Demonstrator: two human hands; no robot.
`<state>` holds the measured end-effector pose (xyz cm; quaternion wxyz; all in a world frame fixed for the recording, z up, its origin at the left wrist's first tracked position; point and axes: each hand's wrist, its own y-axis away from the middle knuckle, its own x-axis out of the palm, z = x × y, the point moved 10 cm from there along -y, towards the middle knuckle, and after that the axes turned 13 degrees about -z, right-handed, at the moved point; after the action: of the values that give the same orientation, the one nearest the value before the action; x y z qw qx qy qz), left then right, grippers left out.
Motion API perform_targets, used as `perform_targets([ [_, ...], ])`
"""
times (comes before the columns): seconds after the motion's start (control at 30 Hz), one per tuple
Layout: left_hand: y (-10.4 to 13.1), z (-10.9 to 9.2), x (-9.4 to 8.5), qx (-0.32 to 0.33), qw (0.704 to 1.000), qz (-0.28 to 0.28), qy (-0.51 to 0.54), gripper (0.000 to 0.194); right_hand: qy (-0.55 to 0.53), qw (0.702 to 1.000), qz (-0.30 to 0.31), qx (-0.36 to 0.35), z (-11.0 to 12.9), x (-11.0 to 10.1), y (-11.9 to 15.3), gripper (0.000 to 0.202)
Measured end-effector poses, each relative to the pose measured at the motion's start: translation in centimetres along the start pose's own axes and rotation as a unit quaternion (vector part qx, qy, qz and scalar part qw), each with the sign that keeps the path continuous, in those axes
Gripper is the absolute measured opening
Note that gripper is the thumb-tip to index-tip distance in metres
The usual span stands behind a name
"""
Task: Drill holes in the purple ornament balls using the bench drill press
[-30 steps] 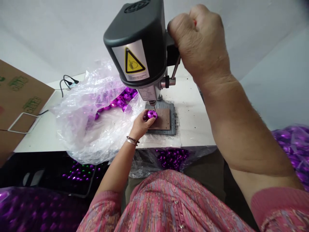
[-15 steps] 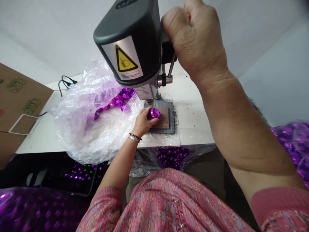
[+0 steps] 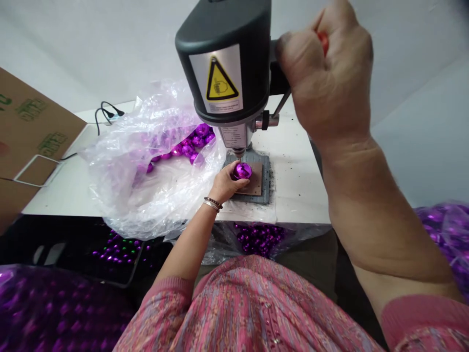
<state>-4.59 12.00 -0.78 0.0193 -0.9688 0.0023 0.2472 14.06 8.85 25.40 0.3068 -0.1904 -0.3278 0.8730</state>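
A shiny purple ball (image 3: 243, 171) sits under the chuck of a dark grey drill press (image 3: 223, 58), on a brown board (image 3: 256, 182) laid over the grey metal base (image 3: 266, 193). My left hand (image 3: 226, 184) grips the ball from its left side, thumb in front and fingers behind. Up at the right of the machine, my right hand (image 3: 330, 73) is wrapped round a feed lever with a red knob (image 3: 323, 43). The drill tip is at the ball's top; whether it enters the ball I cannot tell.
Left of the press, a clear plastic bag (image 3: 146, 210) lies open with several purple balls (image 3: 188, 146). A cardboard box (image 3: 32, 127) stands at far left. More purple balls hang in plastic below the table edge (image 3: 260, 239), and bagged ones lie at both sides. Dark shavings surround the base.
The view has shifted, so the press, hands and ball appear farther right. The ball shows a different, smoother-looking side under the drill. Both hands keep their grips.
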Motion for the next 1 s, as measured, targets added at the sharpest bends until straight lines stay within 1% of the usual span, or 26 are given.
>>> perform_targets([
  [0.1,0.1,-0.1,0.2,0.011,1.000,0.004,0.003,0.072,0.009,0.996,0.010,-0.090,1.3,-0.9,2.7,0.023],
  [0.2,0.0,-0.2,0.2,0.025,1.000,0.004,0.003,0.070,0.084,0.984,-0.003,-0.154,1.4,-1.9,5.8,0.019],
  [0.27,0.0,-0.4,0.2,0.038,0.999,0.002,0.007,0.068,0.142,0.973,-0.012,-0.183,1.1,-2.1,7.4,0.018],
  [0.37,-0.1,-0.5,0.3,0.052,0.998,0.001,0.020,0.064,0.201,0.955,-0.020,-0.218,0.4,-2.0,9.1,0.019],
  [0.5,-0.1,-0.4,0.4,0.061,0.998,0.006,0.009,0.062,0.199,0.941,-0.053,-0.268,0.2,-2.2,10.4,0.013],
  [0.57,-0.1,-0.4,0.4,0.067,0.998,0.005,-0.003,0.062,0.191,0.938,-0.068,-0.280,0.0,-2.3,11.0,0.011],
  [0.7,0.0,-0.5,0.1,0.071,0.997,-0.008,-0.025,0.064,0.198,0.937,-0.085,-0.274,-0.6,-2.3,11.8,0.009],
  [0.77,0.0,-0.5,0.1,0.070,0.997,-0.008,-0.032,0.063,0.196,0.933,-0.104,-0.282,-0.5,-2.4,12.2,0.008],
  [0.87,0.0,-0.4,0.2,0.068,0.997,-0.007,-0.039,0.066,0.162,0.930,-0.126,-0.304,0.0,-2.5,12.7,0.006],
  [0.93,-0.1,-0.4,0.1,0.072,0.996,-0.010,-0.043,0.066,0.144,0.932,-0.138,-0.304,0.1,-2.6,12.8,0.007],
  [1.0,-0.1,-0.6,0.1,0.079,0.996,-0.006,-0.040,0.063,0.136,0.935,-0.146,-0.293,-0.1,-2.7,12.8,0.007],
])
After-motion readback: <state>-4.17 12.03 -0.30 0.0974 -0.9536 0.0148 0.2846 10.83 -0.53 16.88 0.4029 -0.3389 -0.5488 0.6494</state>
